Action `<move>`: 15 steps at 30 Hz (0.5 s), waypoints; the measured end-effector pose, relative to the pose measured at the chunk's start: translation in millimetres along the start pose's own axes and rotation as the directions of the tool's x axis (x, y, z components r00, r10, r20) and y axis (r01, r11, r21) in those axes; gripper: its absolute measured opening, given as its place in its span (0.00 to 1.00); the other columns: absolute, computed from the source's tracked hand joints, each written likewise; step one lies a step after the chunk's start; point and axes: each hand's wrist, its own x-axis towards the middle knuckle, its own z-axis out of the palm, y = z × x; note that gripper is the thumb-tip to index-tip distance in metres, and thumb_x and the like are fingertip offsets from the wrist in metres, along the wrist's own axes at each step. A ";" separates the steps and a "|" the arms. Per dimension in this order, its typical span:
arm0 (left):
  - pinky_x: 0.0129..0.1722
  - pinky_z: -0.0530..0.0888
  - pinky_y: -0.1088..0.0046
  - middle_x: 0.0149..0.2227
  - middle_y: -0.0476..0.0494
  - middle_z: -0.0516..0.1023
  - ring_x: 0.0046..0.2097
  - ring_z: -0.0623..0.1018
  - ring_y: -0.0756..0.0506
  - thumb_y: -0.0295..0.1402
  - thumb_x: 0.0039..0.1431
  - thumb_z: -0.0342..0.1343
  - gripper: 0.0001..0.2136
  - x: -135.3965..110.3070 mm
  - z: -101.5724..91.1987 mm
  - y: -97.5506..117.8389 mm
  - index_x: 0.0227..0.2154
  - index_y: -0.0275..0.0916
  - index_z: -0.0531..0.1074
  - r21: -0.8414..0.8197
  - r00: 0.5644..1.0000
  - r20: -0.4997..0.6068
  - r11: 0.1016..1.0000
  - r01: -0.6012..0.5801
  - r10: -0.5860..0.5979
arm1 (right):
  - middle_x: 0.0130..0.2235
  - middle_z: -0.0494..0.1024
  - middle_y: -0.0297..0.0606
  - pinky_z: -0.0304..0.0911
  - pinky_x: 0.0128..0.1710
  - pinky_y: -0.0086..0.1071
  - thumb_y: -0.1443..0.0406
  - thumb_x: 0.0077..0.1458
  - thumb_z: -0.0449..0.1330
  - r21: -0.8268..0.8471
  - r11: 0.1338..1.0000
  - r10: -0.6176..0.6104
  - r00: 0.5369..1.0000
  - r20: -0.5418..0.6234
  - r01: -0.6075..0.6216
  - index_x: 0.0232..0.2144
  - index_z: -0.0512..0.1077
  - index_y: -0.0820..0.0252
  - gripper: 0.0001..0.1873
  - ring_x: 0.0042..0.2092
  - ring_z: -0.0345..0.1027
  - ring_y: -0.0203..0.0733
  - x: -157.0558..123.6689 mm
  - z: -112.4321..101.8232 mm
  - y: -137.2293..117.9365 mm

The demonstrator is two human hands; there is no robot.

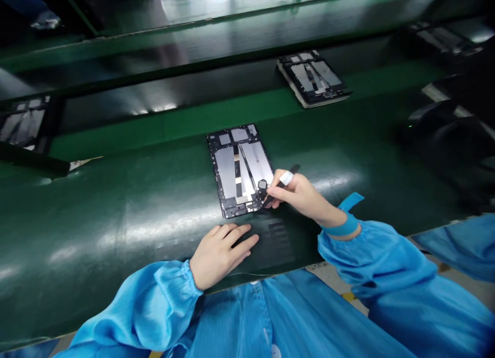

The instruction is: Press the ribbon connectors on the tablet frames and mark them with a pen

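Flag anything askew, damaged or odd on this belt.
Nothing stands out. The open tablet lies flat on the green belt, internals exposed. The right hand holds a dark tool at its near right corner; the left hand rests flat on the belt.

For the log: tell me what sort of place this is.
Likely an electronics assembly line: opened tablets on a green belt, the right hand working one with a thin tool.
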 end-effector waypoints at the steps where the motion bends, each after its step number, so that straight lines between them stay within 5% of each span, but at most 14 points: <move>1: 0.42 0.71 0.68 0.51 0.41 0.75 0.46 0.74 0.45 0.34 0.67 0.51 0.13 0.0 -2.6 -3.0 0.52 0.42 0.70 -0.003 1.000 -0.024 1.000 -0.007 0.007 | 0.23 0.77 0.34 0.70 0.25 0.28 0.51 0.51 0.66 -0.002 1.000 0.020 0.999 0.030 -0.020 0.27 0.65 0.59 0.20 0.27 0.76 0.39 8.6 1.8 -3.6; 6: 0.39 0.70 0.71 0.42 0.45 0.79 0.41 0.75 0.48 0.30 0.66 0.53 0.07 -2.9 -14.5 -25.8 0.44 0.39 0.73 0.016 0.988 -0.146 0.999 0.051 -0.048 | 0.22 0.78 0.35 0.69 0.20 0.24 0.58 0.53 0.66 -0.081 0.992 0.109 0.973 0.201 -0.094 0.27 0.68 0.61 0.14 0.25 0.76 0.38 44.4 21.3 -10.4; 15: 0.40 0.72 0.71 0.43 0.45 0.80 0.40 0.75 0.47 0.29 0.65 0.53 0.06 -6.5 -7.4 -39.4 0.43 0.38 0.73 0.038 0.977 -0.196 0.995 0.097 -0.088 | 0.21 0.78 0.36 0.71 0.20 0.24 0.67 0.57 0.62 -0.210 0.967 0.195 0.945 0.261 -0.141 0.27 0.71 0.63 0.08 0.24 0.76 0.37 53.3 32.3 -14.1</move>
